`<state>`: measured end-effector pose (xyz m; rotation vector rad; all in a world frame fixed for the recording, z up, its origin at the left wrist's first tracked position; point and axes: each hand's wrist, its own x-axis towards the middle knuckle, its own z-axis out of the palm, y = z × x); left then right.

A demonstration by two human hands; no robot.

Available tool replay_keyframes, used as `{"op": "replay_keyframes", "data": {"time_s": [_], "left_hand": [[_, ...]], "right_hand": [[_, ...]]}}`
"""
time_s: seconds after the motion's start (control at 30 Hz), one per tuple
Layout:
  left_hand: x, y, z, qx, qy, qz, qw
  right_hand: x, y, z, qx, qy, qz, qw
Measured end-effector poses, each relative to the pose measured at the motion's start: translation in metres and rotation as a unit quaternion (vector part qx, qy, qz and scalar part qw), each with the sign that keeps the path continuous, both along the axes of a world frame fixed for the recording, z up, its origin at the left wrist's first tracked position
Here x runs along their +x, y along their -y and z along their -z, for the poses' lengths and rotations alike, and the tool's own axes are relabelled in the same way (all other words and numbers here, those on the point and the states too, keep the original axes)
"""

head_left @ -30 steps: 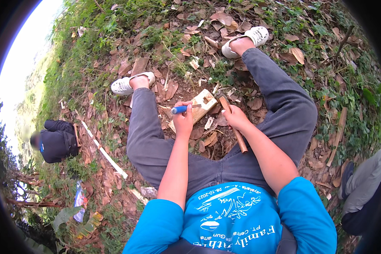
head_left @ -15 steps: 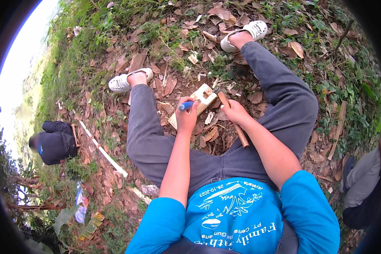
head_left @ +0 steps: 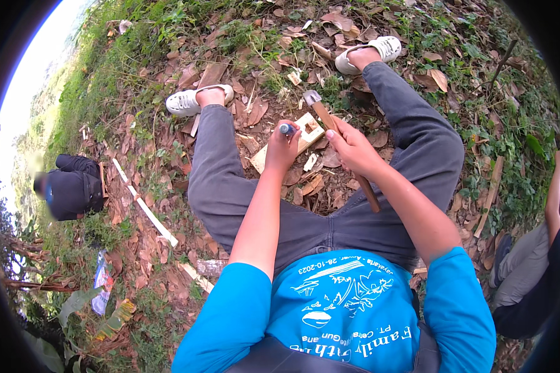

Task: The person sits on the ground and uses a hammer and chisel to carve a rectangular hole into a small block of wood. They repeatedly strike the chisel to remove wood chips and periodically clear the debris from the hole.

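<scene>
I sit on leafy ground with my legs spread. My left hand [head_left: 283, 146] grips a blue-handled chisel [head_left: 287, 129] held upright over a pale wooden board [head_left: 309, 130] that has a square hole cut in it. The board lies between my knees. My right hand [head_left: 353, 146] is closed on the wooden handle of a hammer [head_left: 313, 99]. The hammer's metal head is raised just beyond the board's far end, and the handle's tail sticks out behind my wrist.
Wood chips and dry leaves lie around the board. A long thin white slat [head_left: 144, 205] lies on the left. A person in dark clothes [head_left: 71, 189] crouches far left; another person [head_left: 532, 273] sits at the right edge. A stick [head_left: 490, 196] lies to the right.
My right hand has swung the hammer up, so its head now shows above the board. My left hand stays on the chisel at the board.
</scene>
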<state>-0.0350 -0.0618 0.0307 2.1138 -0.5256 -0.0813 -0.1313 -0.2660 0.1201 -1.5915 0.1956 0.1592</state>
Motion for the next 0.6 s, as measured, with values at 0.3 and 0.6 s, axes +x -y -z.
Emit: {"op": "replay_keyframes", "data": {"time_s": [0.3,0.6], "left_hand": [[0.009,-0.009,0.035,0.051,-0.008,0.010,0.999],[0.006,-0.022,0.044,-0.034,-0.006,0.005,0.999]], "right_hand": [[-0.018,-0.032,-0.075,-0.109,0.079,-0.143,0.981],[-0.033,-0.060,-0.099,-0.060,0.190,-0.070,0.977]]}}
